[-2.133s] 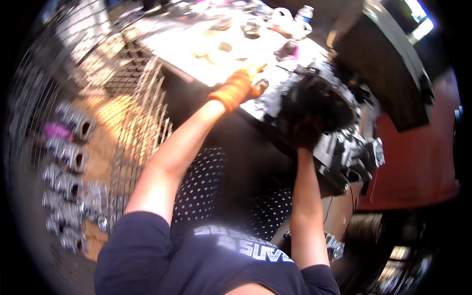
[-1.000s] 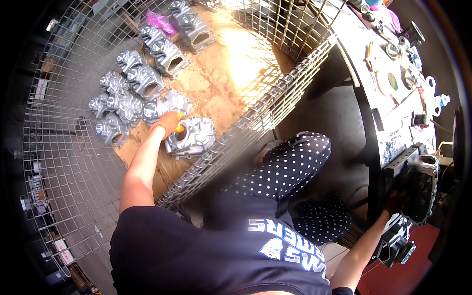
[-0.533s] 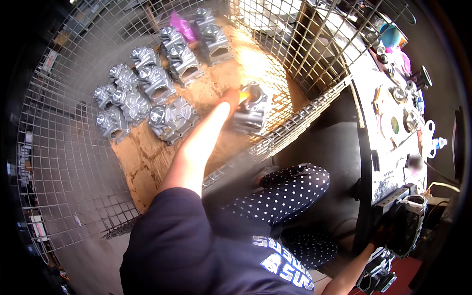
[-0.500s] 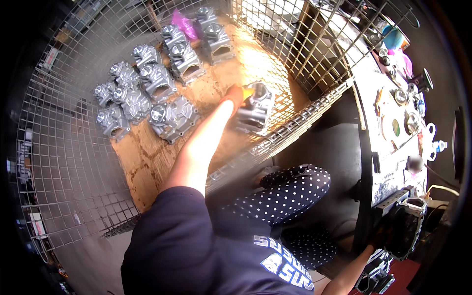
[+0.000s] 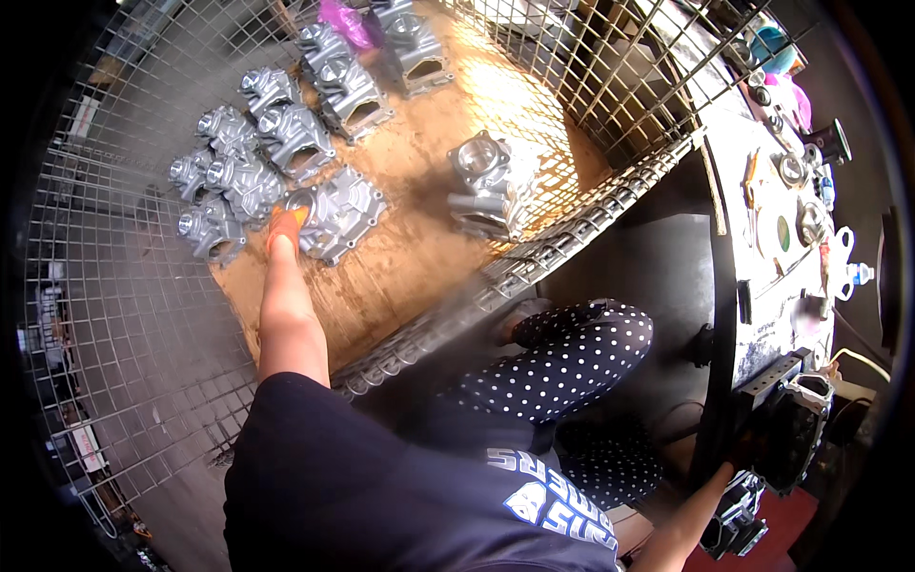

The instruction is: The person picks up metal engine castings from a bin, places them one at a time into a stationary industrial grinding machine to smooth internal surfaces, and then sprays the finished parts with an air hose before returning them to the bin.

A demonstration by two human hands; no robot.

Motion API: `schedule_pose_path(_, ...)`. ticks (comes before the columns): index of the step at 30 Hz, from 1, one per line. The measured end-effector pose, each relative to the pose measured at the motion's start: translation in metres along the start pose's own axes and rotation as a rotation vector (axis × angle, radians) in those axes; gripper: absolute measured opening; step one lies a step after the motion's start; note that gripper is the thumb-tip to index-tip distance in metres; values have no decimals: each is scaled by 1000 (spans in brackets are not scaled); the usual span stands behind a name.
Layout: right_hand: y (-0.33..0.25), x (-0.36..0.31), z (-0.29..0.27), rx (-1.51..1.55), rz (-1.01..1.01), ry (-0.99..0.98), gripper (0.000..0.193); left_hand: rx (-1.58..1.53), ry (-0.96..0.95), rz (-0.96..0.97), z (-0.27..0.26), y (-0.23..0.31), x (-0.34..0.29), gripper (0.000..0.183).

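My left hand (image 5: pixel 285 229), in an orange glove, reaches into a wire-mesh crate, its fingers closed at the rim of the round bore of a grey metal engine casting (image 5: pixel 345 212). That casting lies on the crate's brown board. A similar casting (image 5: pixel 484 181) stands alone to the right, partly in bright sunlight. More grey castings (image 5: pixel 250 186) sit close together just beyond my left hand. At the lower right, my right hand (image 5: pixel 746 454) is in deep shadow against a dark, open-framed housing (image 5: pixel 799 434); its fingers cannot be made out.
The crate's wire rim (image 5: pixel 572 234) runs between my body and the castings. A pink plastic bag (image 5: pixel 345 24) lies among the far castings. On the right, a cluttered workbench (image 5: pixel 762 276) holds metal rings and small parts. Another casting (image 5: pixel 734 520) sits below the dark housing.
My left hand has left the lone casting on the right and moved left to the bore of another one. The right hand stays by the dark housing.
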State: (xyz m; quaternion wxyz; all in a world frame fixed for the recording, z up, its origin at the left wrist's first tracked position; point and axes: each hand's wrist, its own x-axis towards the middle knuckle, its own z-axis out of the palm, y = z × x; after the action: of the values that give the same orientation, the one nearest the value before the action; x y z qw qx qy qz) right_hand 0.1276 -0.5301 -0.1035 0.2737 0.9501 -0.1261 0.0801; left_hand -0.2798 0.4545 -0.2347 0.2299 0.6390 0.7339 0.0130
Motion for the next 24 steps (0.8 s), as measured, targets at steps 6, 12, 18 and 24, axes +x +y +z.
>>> schedule_pose_path(6,42,9,55,-90,-70,247,58,218,-127,238,5,15,8,66)
schedule_pose_path(12,31,13,54,25,-55,216,58,-149,-334,88,-5,59,-47,51)
schedule_pose_path(18,13,-2,34,41,-19,181,55,-320,-724,-86,15,83,-135,39)
schedule_pose_path(24,12,-14,18,62,-87,352,54,51,33,969,37,213,-190,62)
